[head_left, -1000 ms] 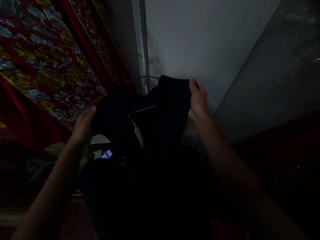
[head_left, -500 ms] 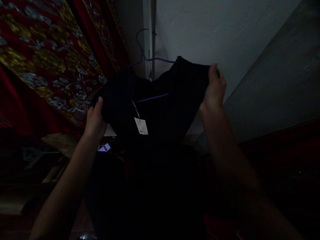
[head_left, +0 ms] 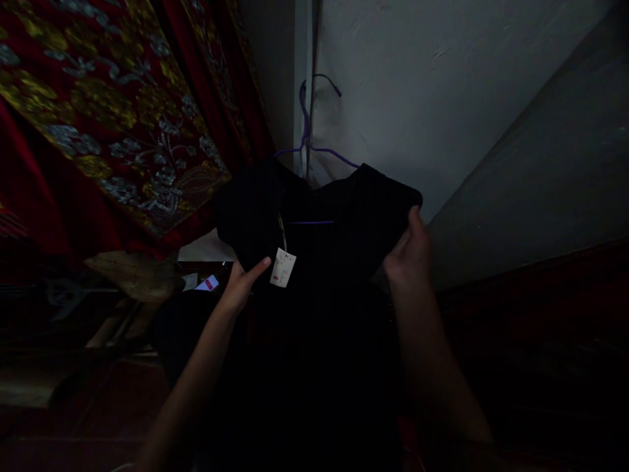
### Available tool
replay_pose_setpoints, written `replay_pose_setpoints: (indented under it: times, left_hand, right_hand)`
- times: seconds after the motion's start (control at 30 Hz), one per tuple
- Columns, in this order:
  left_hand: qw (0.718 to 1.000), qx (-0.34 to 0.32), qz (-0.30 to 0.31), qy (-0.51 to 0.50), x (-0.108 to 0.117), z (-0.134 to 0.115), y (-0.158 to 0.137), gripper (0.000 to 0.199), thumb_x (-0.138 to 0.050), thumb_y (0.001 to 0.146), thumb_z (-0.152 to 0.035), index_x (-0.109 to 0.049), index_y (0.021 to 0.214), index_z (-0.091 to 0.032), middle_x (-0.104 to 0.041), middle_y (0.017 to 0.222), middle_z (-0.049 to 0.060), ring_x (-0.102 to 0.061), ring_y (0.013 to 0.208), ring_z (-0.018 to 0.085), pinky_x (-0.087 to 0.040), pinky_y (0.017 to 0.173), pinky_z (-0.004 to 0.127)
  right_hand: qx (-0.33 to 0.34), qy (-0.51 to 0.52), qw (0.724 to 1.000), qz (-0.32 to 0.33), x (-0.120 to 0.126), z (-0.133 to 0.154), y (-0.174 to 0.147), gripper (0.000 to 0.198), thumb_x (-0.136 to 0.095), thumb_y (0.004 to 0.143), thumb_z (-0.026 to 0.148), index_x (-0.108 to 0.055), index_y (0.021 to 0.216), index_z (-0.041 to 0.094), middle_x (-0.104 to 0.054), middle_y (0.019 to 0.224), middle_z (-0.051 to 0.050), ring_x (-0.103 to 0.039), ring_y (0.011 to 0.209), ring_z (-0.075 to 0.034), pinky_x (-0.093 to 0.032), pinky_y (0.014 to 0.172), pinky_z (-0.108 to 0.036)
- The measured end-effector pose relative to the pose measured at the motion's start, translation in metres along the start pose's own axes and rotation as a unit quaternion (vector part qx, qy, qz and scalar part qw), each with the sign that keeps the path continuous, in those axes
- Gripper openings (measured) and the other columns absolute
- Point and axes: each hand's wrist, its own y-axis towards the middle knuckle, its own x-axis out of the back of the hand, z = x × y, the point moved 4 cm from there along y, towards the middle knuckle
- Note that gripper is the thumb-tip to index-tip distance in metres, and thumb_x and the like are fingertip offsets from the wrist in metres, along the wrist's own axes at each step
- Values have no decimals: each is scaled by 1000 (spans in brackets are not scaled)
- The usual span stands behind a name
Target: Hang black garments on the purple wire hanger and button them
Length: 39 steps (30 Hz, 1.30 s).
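A black garment [head_left: 329,262] with an open neckline and short sleeves hangs on a purple wire hanger [head_left: 306,141]. Its lower part merges into the dark. From the left of the neckline dangles a white price tag [head_left: 283,267] on a string. My left hand [head_left: 240,285] grips the garment's left side below the sleeve, thumb on the front close to the tag, the other fingers mostly hidden. At the other side my right hand [head_left: 410,252] is closed on the edge of the right sleeve.
Red cloth [head_left: 122,98] with gold and silver embroidery hangs at the upper left. Behind the hanger are a pale vertical strip [head_left: 303,39] and a grey wall [head_left: 417,85]. A lit phone-like screen [head_left: 208,283] lies left of the garment, above the reddish tiled floor [head_left: 113,406].
My left hand has left the left shoulder and moved right and down to the garment's side by the tag. The right hand sits lower on its sleeve. The hanger has turned, its hook tip now pointing right.
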Motion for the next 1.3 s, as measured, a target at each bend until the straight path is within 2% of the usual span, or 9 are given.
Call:
replay_pose_setpoints:
  times: [0.13, 0.2, 0.27, 0.33, 0.43, 0.73, 1.03, 1.13, 1.3]
  left_hand:
    - [992, -20, -104, -74, -12, 13, -28, 55, -92, 63, -32, -72, 113, -17, -77, 113, 11, -70, 116, 29, -53, 107, 40]
    - [982, -10, -151, -110, -17, 14, -43, 55, -91, 63, -28, -71, 114, -19, -78, 110, 9, -72, 113, 28, -52, 108, 40]
    - [980, 14, -156, -121, -23, 15, -54, 59, -91, 61, -24, -70, 116, -20, -79, 107, 8, -72, 111, 27, -52, 108, 40]
    - [983, 35, -142, -116, -28, 15, -61, 63, -93, 59, -23, -70, 117, -21, -78, 109, 8, -73, 110, 28, -52, 108, 41]
    - [985, 39, -126, -113, -30, 13, -67, 67, -94, 57, -24, -69, 119, -21, -78, 112, 8, -72, 111, 29, -52, 108, 41]
    - [984, 29, -150, -87, -17, 8, -67, 62, -89, 66, -21, -66, 124, -21, -78, 110, 8, -71, 114, 29, -50, 112, 45]
    - [989, 57, -123, -55, -21, 13, -68, 59, -89, 63, -26, -67, 118, -21, -77, 114, 9, -67, 122, 31, -53, 108, 44]
    - [991, 68, -108, -47, -22, 15, -70, 61, -92, 59, -29, -68, 115, -21, -77, 113, 9, -68, 121, 32, -54, 107, 43]
    - [993, 73, -89, -33, -21, 13, -73, 65, -95, 54, -32, -69, 113, -20, -77, 113, 9, -68, 120, 33, -54, 106, 44]
  right_hand:
    - [-7, -85, 985, -152, 35, -27, -70, 42, -72, 79, 40, -62, 116, 23, -62, 129, -7, -60, 122, -22, -47, 105, -42]
    - [-13, -148, 974, -169, 40, -38, -106, 39, -71, 80, 43, -62, 111, 22, -63, 122, -7, -62, 113, -21, -48, 100, -39]
    - [-131, -161, 977, -45, 25, -54, -130, 38, -67, 83, 55, -63, 99, 21, -68, 101, -7, -65, 94, -21, -51, 87, -37]
    - [-248, -142, 948, 140, -3, -65, -145, 48, -58, 86, 68, -64, 88, 20, -68, 88, -6, -65, 83, -21, -51, 78, -35]
    - [-296, -121, 902, 290, -39, -62, -155, 61, -50, 86, 78, -62, 74, 20, -65, 75, -4, -62, 73, -19, -49, 69, -31]
    - [-267, -91, 923, 261, -41, -39, -156, 49, -68, 79, 66, -56, 69, 20, -48, 61, 3, -42, 57, -11, -32, 50, -24]
    - [-333, -9, 918, 214, -36, -33, -145, 32, -77, 74, 48, -70, 93, 24, -68, 77, 0, -60, 66, -16, -47, 57, -26]
    - [-268, -23, 941, 204, -51, -23, -120, 32, -74, 78, 49, -68, 95, 24, -65, 72, 1, -57, 61, -15, -46, 54, -26]
    - [-18, -50, 989, 139, -79, -5, -70, 24, -68, 85, 45, -63, 96, 24, -69, 87, -2, -67, 84, -18, -55, 74, -30]
